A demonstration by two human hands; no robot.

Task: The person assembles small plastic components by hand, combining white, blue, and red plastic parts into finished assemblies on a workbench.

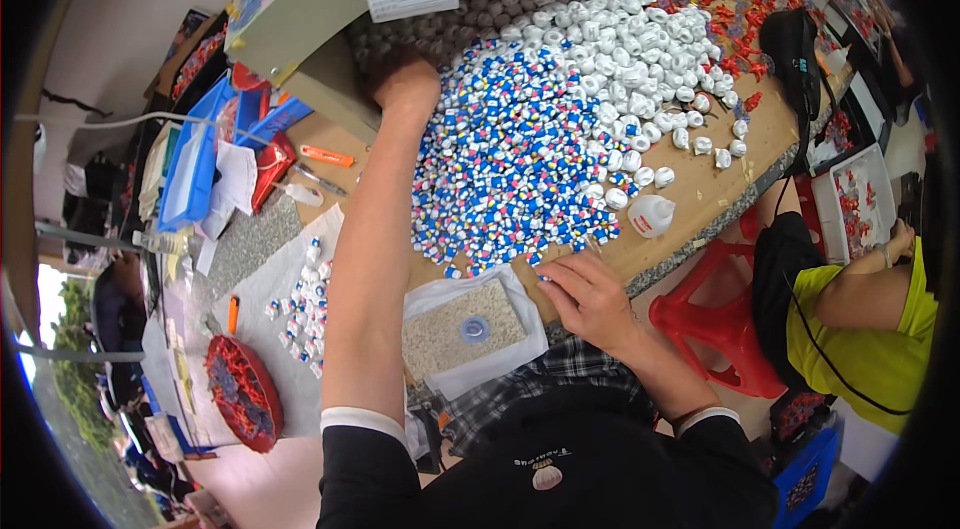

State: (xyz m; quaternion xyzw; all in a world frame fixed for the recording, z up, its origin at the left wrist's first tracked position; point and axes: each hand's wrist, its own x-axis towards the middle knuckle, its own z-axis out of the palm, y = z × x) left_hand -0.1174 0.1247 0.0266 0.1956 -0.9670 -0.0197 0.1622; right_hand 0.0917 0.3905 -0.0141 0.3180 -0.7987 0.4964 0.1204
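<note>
A broad heap of small blue-and-white plastic pieces (510, 159), dotted with pink and yellow, covers the middle of the table. Larger round white plastic pieces (640, 49) lie behind it and to its right. My left hand (408, 84) reaches to the heap's far left side, beside a beige box-like shelf; its fingers are in shadow and hidden. At the near edge of the heap, my right hand (593, 297) has thumb and forefinger closed around a tiny blue-and-white piece. Left of this hand, a stone slab (450, 334) rests on white cloth, bearing a small translucent round disc (474, 330).
A small white bottle (651, 216) stands right of the heap. Leftward are a blue tray (195, 154), an orange-handled cutter (327, 157), scattered white-and-blue parts (300, 314) and a red bowl (243, 394) of red and purple pieces. A person in yellow (860, 329) sits right, near a red stool (715, 314).
</note>
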